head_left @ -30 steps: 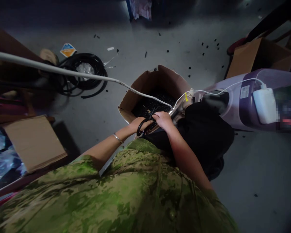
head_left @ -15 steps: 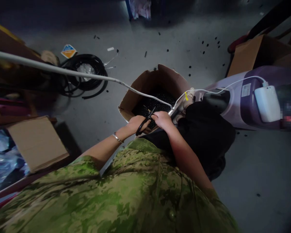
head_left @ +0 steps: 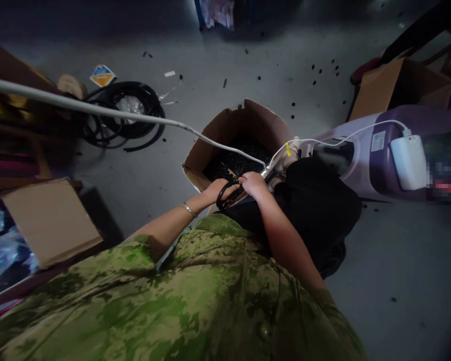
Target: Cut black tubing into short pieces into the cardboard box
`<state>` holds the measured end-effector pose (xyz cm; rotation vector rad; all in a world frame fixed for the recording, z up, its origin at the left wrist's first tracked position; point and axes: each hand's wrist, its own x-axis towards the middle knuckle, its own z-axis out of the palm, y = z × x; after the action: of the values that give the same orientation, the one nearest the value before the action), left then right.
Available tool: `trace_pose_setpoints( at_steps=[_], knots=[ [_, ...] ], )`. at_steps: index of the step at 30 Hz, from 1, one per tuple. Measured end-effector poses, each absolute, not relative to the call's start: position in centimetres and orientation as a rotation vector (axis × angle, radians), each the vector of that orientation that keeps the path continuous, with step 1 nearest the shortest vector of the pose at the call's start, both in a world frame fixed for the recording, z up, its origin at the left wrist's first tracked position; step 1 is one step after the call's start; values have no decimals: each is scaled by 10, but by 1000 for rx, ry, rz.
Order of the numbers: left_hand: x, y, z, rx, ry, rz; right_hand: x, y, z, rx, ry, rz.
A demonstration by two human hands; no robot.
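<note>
My left hand [head_left: 215, 190] is closed round the black handles of a pair of scissors [head_left: 228, 194], held just over the near rim of an open cardboard box [head_left: 248, 123]. The box holds a heap of small black cut pieces [head_left: 244, 155]. My right hand [head_left: 252, 183] is closed beside the scissors, pinching something dark that I cannot make out. A white cable [head_left: 135, 116] runs from the far left across the box to a spot by my right hand.
A coil of black tubing [head_left: 130, 113] lies on the grey floor at the left. A flat cardboard piece [head_left: 48, 220] sits near left, another box [head_left: 398, 85] at the right. A purple appliance [head_left: 379, 150] with a white adapter [head_left: 409, 163] lies right. Black bits litter the floor.
The scissors' blades, pointing up over the box before, now sit lower and tucked between my hands. The view has shifted slightly.
</note>
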<state>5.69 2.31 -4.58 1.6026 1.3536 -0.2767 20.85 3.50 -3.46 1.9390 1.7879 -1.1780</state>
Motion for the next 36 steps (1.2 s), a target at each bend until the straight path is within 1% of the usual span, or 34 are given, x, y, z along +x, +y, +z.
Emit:
trace_pose_setpoints(
  at_steps=[4, 9, 14, 16, 18, 20, 24, 27, 30, 36],
  knots=[
    [51, 26, -47, 1369, 1232, -315, 209, 36, -35, 1926, 1793, -1238],
    [43, 24, -54, 1354, 1288, -266, 210, 36, -33, 1942, 1828, -1349],
    [39, 25, -53, 1007, 1324, -179, 212, 35, -34, 2032, 1790, -1375],
    [36, 29, -48, 987, 1351, -146, 212, 34, -33, 2042, 1782, -1390],
    [32, 34, -42, 1122, 1408, -188, 212, 34, -33, 2044, 1784, -1394],
    [29, 37, -36, 1363, 1439, -319, 212, 34, -32, 2049, 1797, -1371],
    [29, 37, -32, 1776, 1352, -555, 211, 35, -32, 2133, 1832, -1267],
    [34, 34, -34, 1869, 1303, -613, 212, 33, -31, 2193, 1858, -1238],
    [39, 34, -32, 1940, 1248, -678, 213, 31, -29, 2171, 1958, -1318],
    [48, 37, -10, 1989, 1263, -779, 213, 27, -26, 2075, 2045, -1364]
  ],
)
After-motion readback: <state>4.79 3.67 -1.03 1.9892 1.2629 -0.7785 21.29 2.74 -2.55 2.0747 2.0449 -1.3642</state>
